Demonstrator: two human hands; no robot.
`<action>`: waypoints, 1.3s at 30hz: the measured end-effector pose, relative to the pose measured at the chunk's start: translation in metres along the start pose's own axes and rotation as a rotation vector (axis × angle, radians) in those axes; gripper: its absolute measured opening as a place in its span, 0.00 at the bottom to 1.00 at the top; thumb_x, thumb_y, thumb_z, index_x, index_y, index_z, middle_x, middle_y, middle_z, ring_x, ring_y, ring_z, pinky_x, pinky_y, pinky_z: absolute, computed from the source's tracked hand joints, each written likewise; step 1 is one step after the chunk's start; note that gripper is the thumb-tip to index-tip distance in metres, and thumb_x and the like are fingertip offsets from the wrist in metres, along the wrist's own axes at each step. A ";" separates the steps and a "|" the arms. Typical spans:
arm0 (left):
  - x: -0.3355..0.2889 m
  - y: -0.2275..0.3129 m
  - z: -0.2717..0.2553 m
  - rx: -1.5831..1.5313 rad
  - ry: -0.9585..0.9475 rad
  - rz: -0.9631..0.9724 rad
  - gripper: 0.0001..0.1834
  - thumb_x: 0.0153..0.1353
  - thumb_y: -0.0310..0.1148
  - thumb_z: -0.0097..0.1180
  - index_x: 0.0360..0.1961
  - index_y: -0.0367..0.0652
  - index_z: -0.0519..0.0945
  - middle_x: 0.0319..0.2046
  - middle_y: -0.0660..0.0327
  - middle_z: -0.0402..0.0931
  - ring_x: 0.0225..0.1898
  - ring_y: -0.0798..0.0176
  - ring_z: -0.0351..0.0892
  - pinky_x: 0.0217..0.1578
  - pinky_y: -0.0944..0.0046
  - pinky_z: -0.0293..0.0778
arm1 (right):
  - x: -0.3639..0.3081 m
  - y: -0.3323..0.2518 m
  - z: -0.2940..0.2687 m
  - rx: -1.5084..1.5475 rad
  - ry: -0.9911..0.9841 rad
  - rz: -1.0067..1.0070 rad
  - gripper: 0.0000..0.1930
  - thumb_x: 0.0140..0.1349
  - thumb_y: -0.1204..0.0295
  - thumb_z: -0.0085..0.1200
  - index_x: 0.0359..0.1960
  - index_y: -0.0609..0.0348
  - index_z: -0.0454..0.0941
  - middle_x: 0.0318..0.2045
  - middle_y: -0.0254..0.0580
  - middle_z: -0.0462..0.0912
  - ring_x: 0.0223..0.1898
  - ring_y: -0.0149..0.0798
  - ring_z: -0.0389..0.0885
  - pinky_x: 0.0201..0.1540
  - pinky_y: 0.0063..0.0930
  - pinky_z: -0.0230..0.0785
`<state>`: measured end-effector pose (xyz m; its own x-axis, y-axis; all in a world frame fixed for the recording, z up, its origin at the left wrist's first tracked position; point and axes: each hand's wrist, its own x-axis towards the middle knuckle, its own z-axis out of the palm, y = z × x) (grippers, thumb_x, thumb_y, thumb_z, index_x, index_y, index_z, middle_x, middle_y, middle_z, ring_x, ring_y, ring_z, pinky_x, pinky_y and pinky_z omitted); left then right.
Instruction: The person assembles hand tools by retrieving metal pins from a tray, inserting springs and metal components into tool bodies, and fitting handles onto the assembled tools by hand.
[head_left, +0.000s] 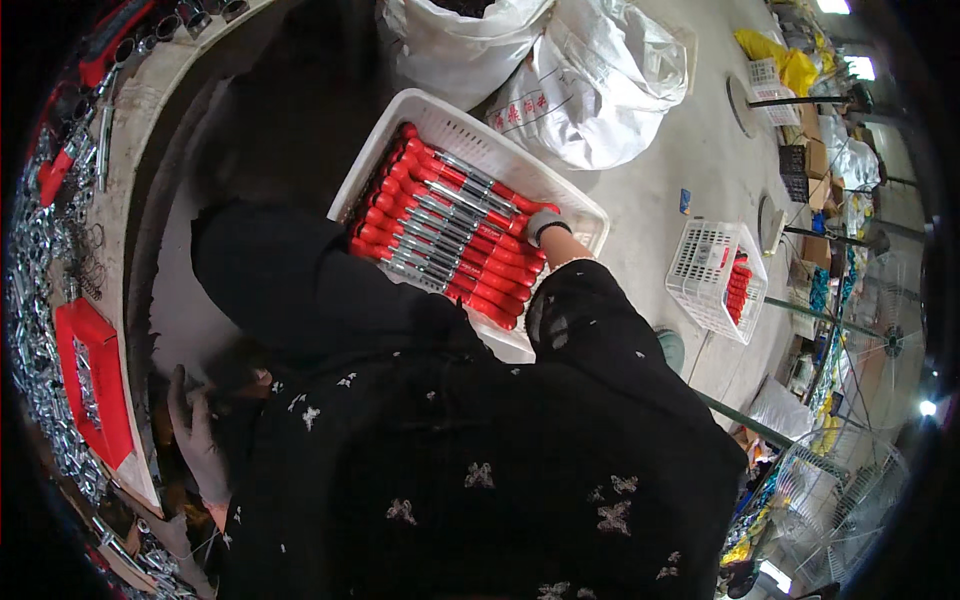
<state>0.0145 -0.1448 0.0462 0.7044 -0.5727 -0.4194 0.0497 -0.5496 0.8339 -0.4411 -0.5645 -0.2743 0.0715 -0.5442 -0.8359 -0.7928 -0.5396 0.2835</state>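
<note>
A white plastic crate stands on the floor in front of me, with several red-handled metal tools laid side by side in it. Their shafts are shiny, and red parts show at both ends. My right hand, gloved, reaches to the crate's right side and is closed around the red handle end of one tool; its fingertips are partly hidden. At the lower left my left hand, in a grey glove, hangs beside the workbench with fingers stretched out and nothing in it.
Along the left runs a workbench covered with loose metal parts, with a red frame-like piece at its edge. White sacks stand behind the crate. Farther right are another white crate with red-handled items and a standing fan.
</note>
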 end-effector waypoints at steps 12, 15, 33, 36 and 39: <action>-0.017 -0.036 -0.034 -0.031 0.211 0.091 0.25 0.67 0.28 0.53 0.64 0.33 0.68 0.44 0.57 0.78 0.42 0.68 0.76 0.48 0.69 0.71 | -0.082 -0.094 -0.066 0.277 0.105 0.127 0.35 0.63 0.53 0.52 0.71 0.49 0.63 0.72 0.51 0.59 0.73 0.50 0.59 0.71 0.48 0.56; -0.016 -0.041 -0.037 -0.220 0.145 0.104 0.26 0.66 0.28 0.54 0.64 0.33 0.67 0.39 0.60 0.78 0.42 0.68 0.76 0.48 0.69 0.72 | -0.077 -0.117 -0.122 0.853 0.643 -0.239 0.25 0.66 0.61 0.54 0.61 0.59 0.74 0.59 0.54 0.77 0.61 0.49 0.75 0.63 0.41 0.67; -0.090 -0.019 -0.172 -0.177 0.399 0.405 0.15 0.65 0.27 0.56 0.52 0.34 0.78 0.39 0.58 0.83 0.42 0.68 0.81 0.46 0.65 0.76 | -0.319 -0.372 -0.514 -0.449 1.595 -1.254 0.13 0.49 0.68 0.61 0.38 0.50 0.82 0.43 0.41 0.83 0.51 0.48 0.79 0.52 0.41 0.71; -0.056 -0.003 -0.225 0.068 0.861 0.352 0.15 0.63 0.31 0.58 0.49 0.34 0.81 0.38 0.53 0.84 0.39 0.65 0.82 0.42 0.64 0.76 | -0.323 -0.345 -0.516 -0.274 1.427 -1.296 0.11 0.52 0.68 0.63 0.37 0.53 0.82 0.39 0.43 0.84 0.46 0.47 0.80 0.49 0.40 0.71; -0.003 -0.010 -0.270 0.134 0.831 0.325 0.15 0.62 0.34 0.59 0.46 0.35 0.81 0.39 0.48 0.84 0.40 0.55 0.84 0.43 0.60 0.76 | -0.324 -0.331 -0.508 0.147 1.122 -1.308 0.10 0.57 0.66 0.63 0.38 0.56 0.82 0.33 0.40 0.84 0.37 0.39 0.81 0.41 0.33 0.71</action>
<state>0.2033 0.0268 0.1362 0.9566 -0.1159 0.2674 -0.2870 -0.5335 0.7956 0.1059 -0.5356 0.1410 0.9635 -0.0098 0.2677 0.0897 -0.9299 -0.3568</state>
